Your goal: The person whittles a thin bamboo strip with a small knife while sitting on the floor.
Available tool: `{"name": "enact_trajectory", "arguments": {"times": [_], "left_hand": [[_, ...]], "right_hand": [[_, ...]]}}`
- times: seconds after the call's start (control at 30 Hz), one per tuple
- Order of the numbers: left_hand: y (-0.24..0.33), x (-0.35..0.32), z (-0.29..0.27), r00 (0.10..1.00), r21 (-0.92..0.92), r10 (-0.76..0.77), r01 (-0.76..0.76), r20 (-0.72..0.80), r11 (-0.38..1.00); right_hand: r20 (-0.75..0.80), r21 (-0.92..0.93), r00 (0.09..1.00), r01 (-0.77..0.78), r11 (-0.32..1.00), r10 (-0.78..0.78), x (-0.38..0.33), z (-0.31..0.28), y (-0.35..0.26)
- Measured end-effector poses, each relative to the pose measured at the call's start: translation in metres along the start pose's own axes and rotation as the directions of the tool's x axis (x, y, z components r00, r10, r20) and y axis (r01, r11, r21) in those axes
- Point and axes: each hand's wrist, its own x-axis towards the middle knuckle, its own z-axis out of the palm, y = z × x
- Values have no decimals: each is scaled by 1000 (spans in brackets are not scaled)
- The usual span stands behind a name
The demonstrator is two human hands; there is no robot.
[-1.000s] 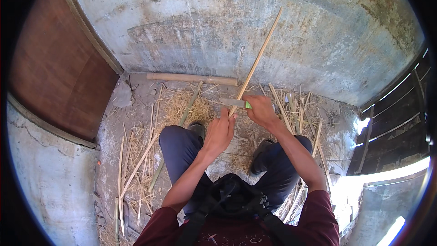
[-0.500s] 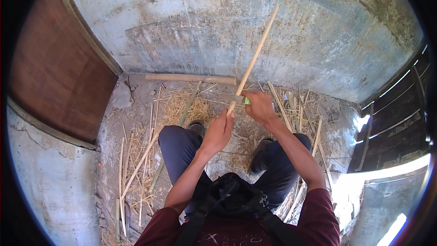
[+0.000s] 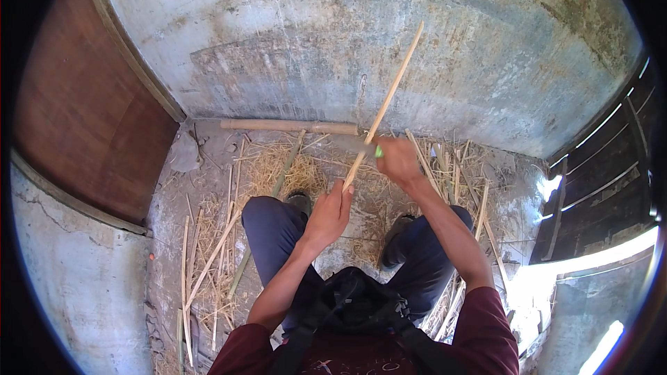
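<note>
Your left hand (image 3: 326, 217) has drawn back toward the lower edge since half a second ago, and the pale strip (image 3: 393, 94) has slid down with it, widening the gap to your right hand (image 3: 399, 160), which stays near the centre. Your left thumb and fingers are closed on the strip's lower end; your right fingers are wrapped around the green-handled knife (image 3: 379, 151), its blurred blade crossing the strip. That strip slants from the centre toward the upper right, in front of a stained, bluish wall (image 3: 292, 48). Below, loose straw (image 3: 274, 167) and more strips litter the dusty floor (image 3: 361, 226), and a bamboo pole (image 3: 292, 126) lies along the wall's foot. You have a brown panel (image 3: 97, 111) at upper left and dark, gapped boards (image 3: 597, 194) at right.
</note>
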Motion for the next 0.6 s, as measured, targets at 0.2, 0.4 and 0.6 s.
{"name": "enact_trajectory", "arguments": {"times": [0.2,0.4,0.6], "left_hand": [[10,-9,-5,994,-37,-67,71,84,997],[1,-15,-10,998,-12,-36,37,58,999],[4,-44,-12,990,57,-59,52,126,997]], "right_hand": [[-164,-122,969,-205,971,184,16,-19,44],[33,-22,999,17,1000,-16,5,-8,4],[-137,-138,945,-314,939,296,24,-32,72]]}}
